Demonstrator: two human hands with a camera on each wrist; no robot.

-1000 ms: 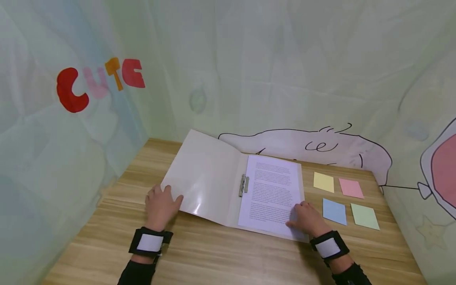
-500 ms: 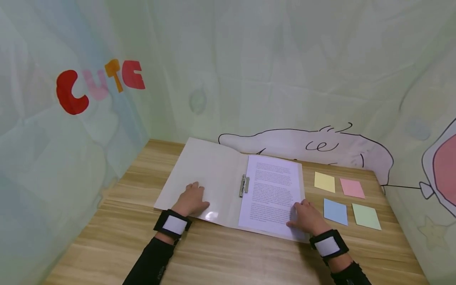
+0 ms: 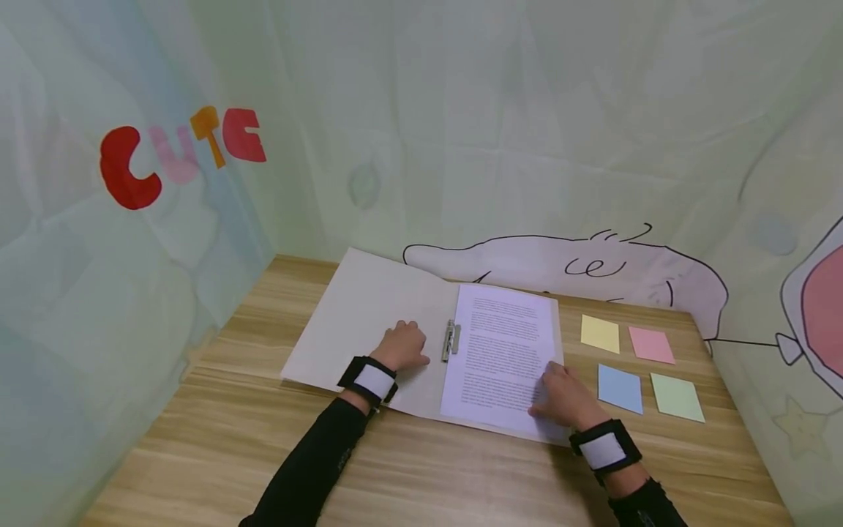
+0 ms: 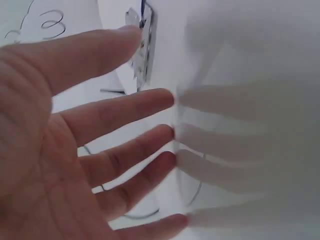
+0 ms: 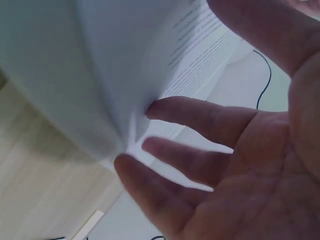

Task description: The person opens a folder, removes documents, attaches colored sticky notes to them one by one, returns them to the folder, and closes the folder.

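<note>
A white folder lies spread on the table, its cover to the left. A metal clip sits by the spine. On the right side rests a sheaf of printed paper. My left hand is on the inner cover near the spine; in the left wrist view its spread fingertips touch the white surface. My right hand rests at the right edge of the paper, low down. In the right wrist view its fingers are extended, with tips against paper and folder edge.
Right of the folder lie a yellow sticky note, a pink one, a blue one and a green one. The wooden table meets a printed cloth wall at the back.
My left hand has slid right from the cover's outer lower corner across to near the spine, and the cover lies flatter. My right hand has stayed at the paper's edge.
</note>
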